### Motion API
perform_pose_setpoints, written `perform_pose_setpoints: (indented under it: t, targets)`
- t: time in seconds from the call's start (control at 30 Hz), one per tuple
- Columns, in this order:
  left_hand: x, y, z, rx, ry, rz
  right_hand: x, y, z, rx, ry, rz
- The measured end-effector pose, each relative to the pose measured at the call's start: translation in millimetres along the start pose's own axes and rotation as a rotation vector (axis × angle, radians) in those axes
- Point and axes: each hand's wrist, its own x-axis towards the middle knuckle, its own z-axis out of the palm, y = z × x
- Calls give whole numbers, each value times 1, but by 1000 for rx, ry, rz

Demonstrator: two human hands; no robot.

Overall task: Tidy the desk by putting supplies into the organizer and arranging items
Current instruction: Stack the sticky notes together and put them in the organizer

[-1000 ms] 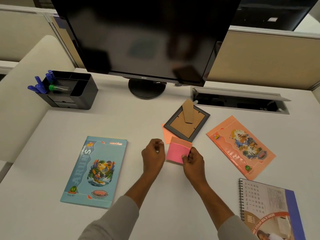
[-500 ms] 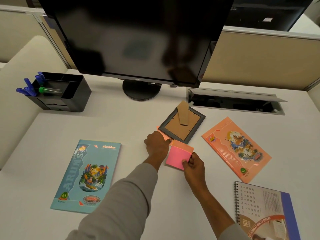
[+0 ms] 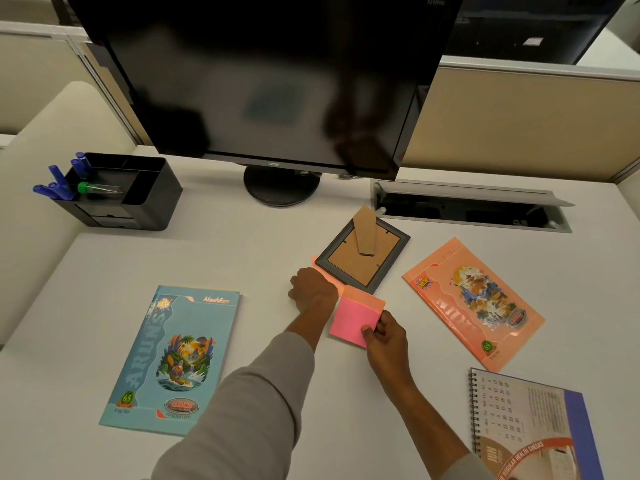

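pens (image 3: 59, 183) already stand in the organizer (image 3: 152, 199). right hand (image 3: 386, 336) fingers pinch the pink sticky pad (image 3: 351, 322) low over the table (image 3: 242, 258); left hand (image 3: 313, 289) covers an orange note, grip unclear. notebooks, frame (image 3: 363, 254) and calendar remain unarranged

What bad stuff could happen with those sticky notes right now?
1. The right hand pinches only the near corner of the pink sticky notes, so the top sheets might peel or bend.
2. An orange note is tucked under the picture frame. The left hand is right at it; pulling could tear the note or drag the frame.
3. The frame's cardboard stand sticks up and might get bumped.
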Motion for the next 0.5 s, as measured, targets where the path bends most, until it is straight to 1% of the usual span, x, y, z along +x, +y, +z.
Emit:
perform_pose_setpoints:
  t: [0.1, 0.37, 0.43, 0.5]
  targets:
    - [-3, 4, 3, 67, 54, 31, 1, 1, 0, 7, -7, 0]
    - [-8, 5, 13, 68, 106, -4, 2, 6, -1, -11, 2, 25]
    - [-7, 4, 15, 11, 109, -45, 2, 7, -1, -11, 0, 31]
    - [-6, 4, 16, -93, 98, -99, 2, 7, -1, 0, 0, 30]
